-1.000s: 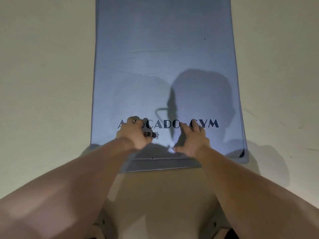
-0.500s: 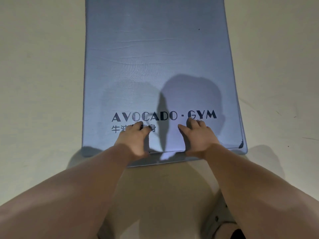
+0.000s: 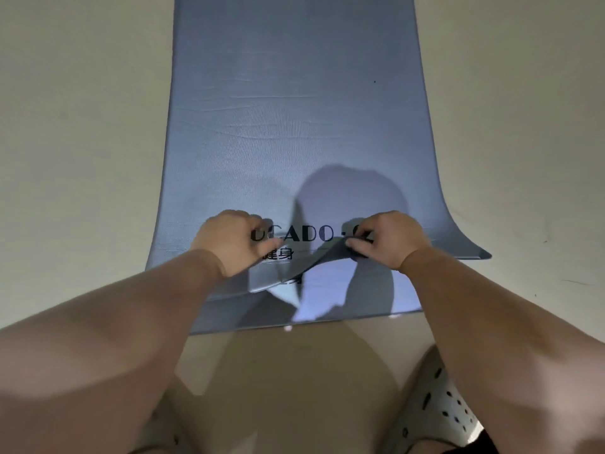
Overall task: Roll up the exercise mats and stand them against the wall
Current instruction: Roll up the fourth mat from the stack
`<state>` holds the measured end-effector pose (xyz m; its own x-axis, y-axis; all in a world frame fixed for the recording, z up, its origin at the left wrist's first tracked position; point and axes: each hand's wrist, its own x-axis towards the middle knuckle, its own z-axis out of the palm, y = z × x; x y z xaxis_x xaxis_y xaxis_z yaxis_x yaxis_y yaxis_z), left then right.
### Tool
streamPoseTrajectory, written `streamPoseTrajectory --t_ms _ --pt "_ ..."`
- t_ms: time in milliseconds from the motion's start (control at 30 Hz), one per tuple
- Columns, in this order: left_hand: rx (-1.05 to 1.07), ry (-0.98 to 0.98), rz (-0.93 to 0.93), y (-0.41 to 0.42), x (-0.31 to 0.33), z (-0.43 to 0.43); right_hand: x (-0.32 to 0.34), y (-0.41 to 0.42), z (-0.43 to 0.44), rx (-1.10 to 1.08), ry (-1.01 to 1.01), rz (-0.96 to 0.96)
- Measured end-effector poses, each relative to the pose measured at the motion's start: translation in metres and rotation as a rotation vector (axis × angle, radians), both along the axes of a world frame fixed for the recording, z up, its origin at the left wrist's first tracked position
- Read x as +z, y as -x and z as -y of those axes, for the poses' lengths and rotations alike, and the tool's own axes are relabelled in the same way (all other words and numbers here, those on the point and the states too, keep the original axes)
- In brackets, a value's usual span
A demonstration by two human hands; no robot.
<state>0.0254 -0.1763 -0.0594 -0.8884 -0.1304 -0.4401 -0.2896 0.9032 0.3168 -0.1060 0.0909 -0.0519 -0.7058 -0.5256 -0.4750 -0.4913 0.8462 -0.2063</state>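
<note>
1. Top blue mat lies flat on the pale floor, running away from the person; its near edge is lifted and folded back over the printed logo. A second mat lies beneath it, its near edge showing.
2. Left hand – fingers curled shut on the lifted edge.
3. Right hand – pinched closed on the same edge, a fold bunched under the fingers.
4. Risk: both hands sit near the middle, so the outer corners may lag and the roll start crooked or loose.
5. Risk: the lower mat may get dragged along with the top one.
</note>
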Motion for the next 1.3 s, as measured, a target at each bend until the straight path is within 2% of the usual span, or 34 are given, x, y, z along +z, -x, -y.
streamPoseTrajectory --t_ms 67,167,233,333,400,467,533,600,700,800,900,1033,1167,1233,1300 --pt "0.016 -0.114 0.057 0.006 0.008 0.001 0.002 0.005 0.008 0.011 -0.068 -0.062" --pt "-0.151 -0.138 0.208 0.011 0.007 -0.018 -0.006 0.011 0.022 -0.081 -0.152 -0.114" --pt "-0.196 -0.094 0.167 0.015 0.004 -0.028 -0.011 0.011 0.026 -0.123 -0.192 -0.138" --pt "-0.020 -0.109 0.082 0.021 0.003 -0.023 -0.017 0.008 0.022 -0.129 -0.209 -0.267" --pt "0.084 -0.027 0.002 0.029 0.007 -0.017 -0.018 0.002 0.026 -0.134 -0.142 -0.398" --pt "0.089 0.124 -0.078 0.042 0.005 -0.019 -0.022 -0.006 0.034 -0.166 -0.006 -0.483" --pt "0.072 0.213 -0.082 0.055 0.000 -0.022 -0.025 -0.012 0.044 -0.175 0.121 -0.542" --pt "0.107 0.196 -0.044 0.065 -0.006 -0.020 -0.024 -0.018 0.051 -0.094 0.280 -0.589" --pt "0.193 0.166 -0.009 0.071 -0.018 -0.014 -0.028 -0.034 0.051 0.058 0.380 -0.535" --pt "0.190 0.214 -0.026 0.074 -0.023 -0.011 -0.040 -0.048 0.033 0.010 0.304 -0.510" --pt "0.114 0.317 -0.061 0.077 -0.025 -0.010 -0.049 -0.048 0.015 0.041 0.141 -0.490" --pt "0.021 0.412 -0.155 0.074 -0.028 -0.009 -0.057 -0.034 0.018 0.039 -0.056 -0.345" --pt "-0.213 0.457 -0.359 0.064 -0.033 -0.031 -0.061 -0.016 0.024 0.041 -0.092 -0.177" --pt "-0.266 0.425 -0.353 0.055 -0.038 -0.049 -0.058 -0.008 0.028 0.064 -0.118 -0.123" --pt "-0.264 0.405 -0.248 0.042 -0.045 -0.062 -0.055 -0.004 0.031 0.075 -0.139 -0.072"
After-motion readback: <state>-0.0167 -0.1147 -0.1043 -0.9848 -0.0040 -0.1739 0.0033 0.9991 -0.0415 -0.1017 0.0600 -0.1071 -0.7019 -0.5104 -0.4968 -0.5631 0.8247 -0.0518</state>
